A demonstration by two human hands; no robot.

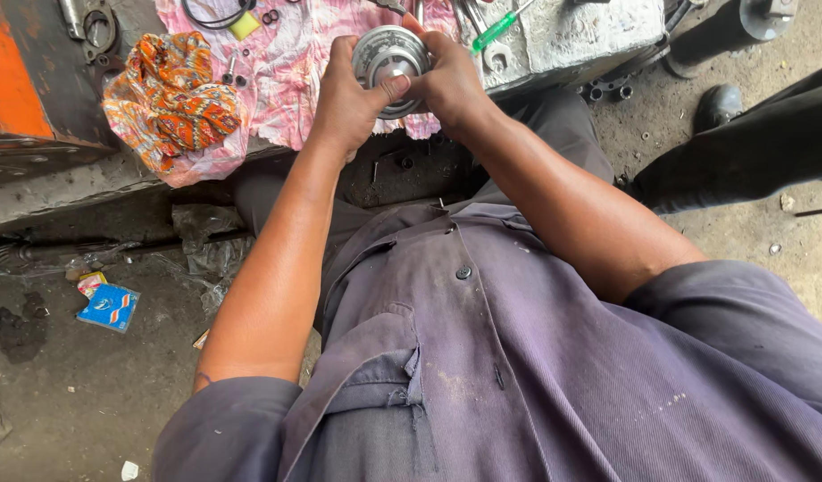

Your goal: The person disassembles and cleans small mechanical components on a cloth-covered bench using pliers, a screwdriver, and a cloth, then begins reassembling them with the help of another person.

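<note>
A round, silver metal part (pixel 388 55) with a hollow middle is held between both hands above a pink cloth (pixel 312 54). My left hand (pixel 344 98) grips its left side, the thumb pressed across its lower edge. My right hand (pixel 446 80) clasps its right side, fingers wrapped over the rim. Both forearms reach out from a purple work shirt (pixel 482 357).
An orange patterned rag (pixel 170 94) lies left of the pink cloth. Small rings, a black O-ring and a yellow piece (pixel 245 25) rest on the cloth. A green-handled tool (pixel 496 31) and a spanner lie on a grey block. Another person's dark shoe (pixel 716 105) stands at right. A blue wrapper (pixel 109 307) litters the floor.
</note>
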